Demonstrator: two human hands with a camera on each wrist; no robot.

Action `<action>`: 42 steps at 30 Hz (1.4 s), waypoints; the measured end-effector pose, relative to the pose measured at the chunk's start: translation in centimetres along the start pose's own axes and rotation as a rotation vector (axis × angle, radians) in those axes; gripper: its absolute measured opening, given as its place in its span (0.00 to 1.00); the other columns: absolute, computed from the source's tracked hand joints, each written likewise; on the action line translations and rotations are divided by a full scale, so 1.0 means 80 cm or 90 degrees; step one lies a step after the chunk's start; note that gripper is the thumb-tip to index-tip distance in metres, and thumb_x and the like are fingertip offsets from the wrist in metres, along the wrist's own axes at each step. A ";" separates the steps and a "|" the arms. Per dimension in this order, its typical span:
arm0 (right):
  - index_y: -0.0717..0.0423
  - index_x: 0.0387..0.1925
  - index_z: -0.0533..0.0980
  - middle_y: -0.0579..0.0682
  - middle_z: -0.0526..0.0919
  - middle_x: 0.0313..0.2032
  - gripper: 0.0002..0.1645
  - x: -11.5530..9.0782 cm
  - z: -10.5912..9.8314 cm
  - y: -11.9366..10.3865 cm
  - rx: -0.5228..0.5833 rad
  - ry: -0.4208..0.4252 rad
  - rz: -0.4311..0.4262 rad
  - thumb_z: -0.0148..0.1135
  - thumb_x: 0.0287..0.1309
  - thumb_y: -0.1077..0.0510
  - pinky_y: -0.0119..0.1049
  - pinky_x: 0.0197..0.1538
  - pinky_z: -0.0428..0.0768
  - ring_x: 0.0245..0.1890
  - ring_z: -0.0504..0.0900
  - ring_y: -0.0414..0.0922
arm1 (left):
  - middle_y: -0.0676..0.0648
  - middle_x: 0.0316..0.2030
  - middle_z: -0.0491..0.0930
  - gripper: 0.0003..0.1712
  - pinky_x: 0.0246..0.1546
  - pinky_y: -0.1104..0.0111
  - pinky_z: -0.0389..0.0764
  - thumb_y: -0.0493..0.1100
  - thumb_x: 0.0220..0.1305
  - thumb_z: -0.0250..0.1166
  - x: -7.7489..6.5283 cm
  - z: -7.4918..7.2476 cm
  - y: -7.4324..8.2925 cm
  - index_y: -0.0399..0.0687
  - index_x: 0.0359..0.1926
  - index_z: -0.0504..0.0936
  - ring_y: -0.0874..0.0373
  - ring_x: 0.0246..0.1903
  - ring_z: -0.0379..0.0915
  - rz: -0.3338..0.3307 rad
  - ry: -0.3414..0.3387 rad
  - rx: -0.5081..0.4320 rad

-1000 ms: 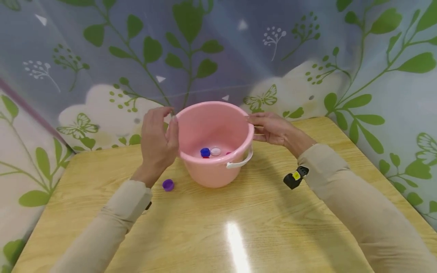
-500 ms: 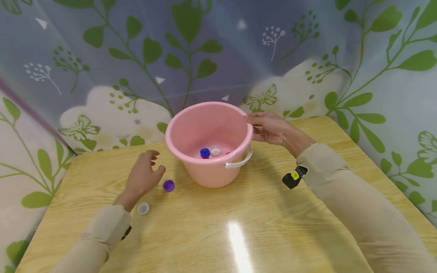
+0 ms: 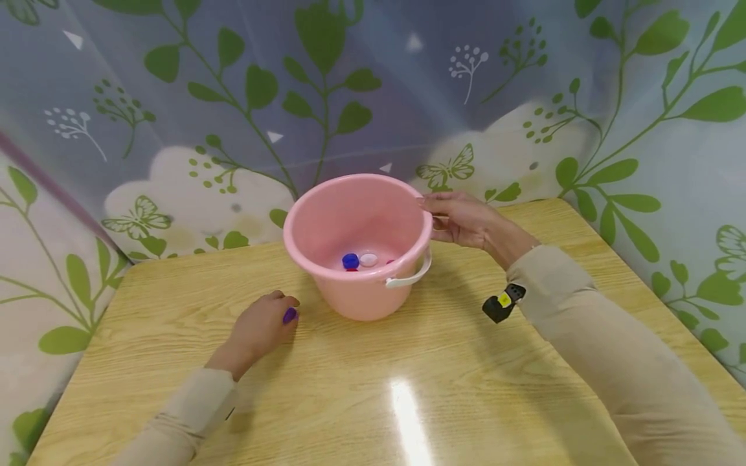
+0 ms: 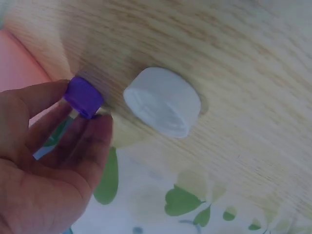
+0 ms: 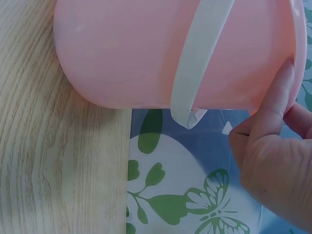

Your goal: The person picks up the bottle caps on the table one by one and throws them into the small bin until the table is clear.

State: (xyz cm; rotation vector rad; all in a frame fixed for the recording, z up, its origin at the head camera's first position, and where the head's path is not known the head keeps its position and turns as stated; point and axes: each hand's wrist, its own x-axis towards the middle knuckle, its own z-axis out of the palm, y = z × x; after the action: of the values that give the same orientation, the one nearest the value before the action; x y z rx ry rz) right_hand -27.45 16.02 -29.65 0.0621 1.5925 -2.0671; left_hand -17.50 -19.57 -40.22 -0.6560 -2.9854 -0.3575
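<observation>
My left hand (image 3: 259, 330) pinches a purple bottle cap (image 4: 84, 96) between thumb and fingers, low over the table just left of the pink bucket (image 3: 364, 294). A larger white cap (image 4: 163, 101) lies on the wood close by in the left wrist view; the left arm hides it from the head view. At the bucket's right side my right hand (image 3: 466, 221) grips the rim, with fingers on both sides of the wall in the right wrist view. On the bucket's floor are a blue cap (image 3: 350, 261), another white cap (image 3: 368, 259) and bits of red, partly hidden by the front rim.
The bucket's white handle (image 3: 410, 278) hangs down on its right front side. Everything stands on a wooden table (image 3: 350, 388) that ends at a leaf-patterned backdrop (image 3: 361, 110) behind and at both sides.
My left hand has left the bucket's left rim, come down to the table and taken the purple cap. The right hand keeps its hold on the rim; the bucket has barely moved.
</observation>
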 end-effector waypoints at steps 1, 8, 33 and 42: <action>0.65 0.56 0.68 0.53 0.75 0.31 0.20 0.000 0.000 0.000 0.003 0.000 0.000 0.56 0.68 0.58 0.31 0.31 0.85 0.24 0.77 0.40 | 0.44 0.33 0.77 0.08 0.34 0.59 0.82 0.36 0.59 0.65 0.000 0.001 0.000 0.38 0.40 0.83 0.50 0.32 0.75 0.014 0.003 -0.004; 0.64 0.56 0.69 0.53 0.75 0.33 0.19 0.000 -0.001 0.001 0.014 -0.005 0.001 0.56 0.68 0.58 0.31 0.32 0.85 0.25 0.78 0.41 | 0.48 0.28 0.76 0.03 0.29 0.64 0.79 0.31 0.56 0.66 0.003 0.003 -0.002 0.42 0.30 0.83 0.56 0.28 0.71 0.040 -0.013 -0.007; 0.62 0.54 0.69 0.52 0.75 0.31 0.18 0.002 0.001 0.003 0.011 0.007 0.004 0.57 0.67 0.57 0.31 0.31 0.85 0.25 0.78 0.41 | 0.38 0.35 0.78 0.10 0.37 0.52 0.82 0.31 0.57 0.67 0.008 -0.056 -0.014 0.31 0.41 0.83 0.44 0.35 0.77 -0.029 0.024 -0.034; 0.62 0.57 0.68 0.52 0.75 0.32 0.22 0.001 0.000 0.002 0.010 0.011 0.007 0.58 0.66 0.56 0.32 0.33 0.85 0.26 0.78 0.41 | 0.33 0.42 0.78 0.13 0.40 0.49 0.80 0.34 0.63 0.64 0.024 -0.128 -0.010 0.30 0.47 0.81 0.40 0.40 0.76 -0.050 0.091 -0.031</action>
State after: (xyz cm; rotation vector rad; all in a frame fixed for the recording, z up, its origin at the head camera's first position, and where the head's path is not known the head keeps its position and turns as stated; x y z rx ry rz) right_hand -27.43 15.96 -29.77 0.0949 1.5827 -2.0757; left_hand -19.44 -21.99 -30.27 -0.4952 -2.8804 -0.4630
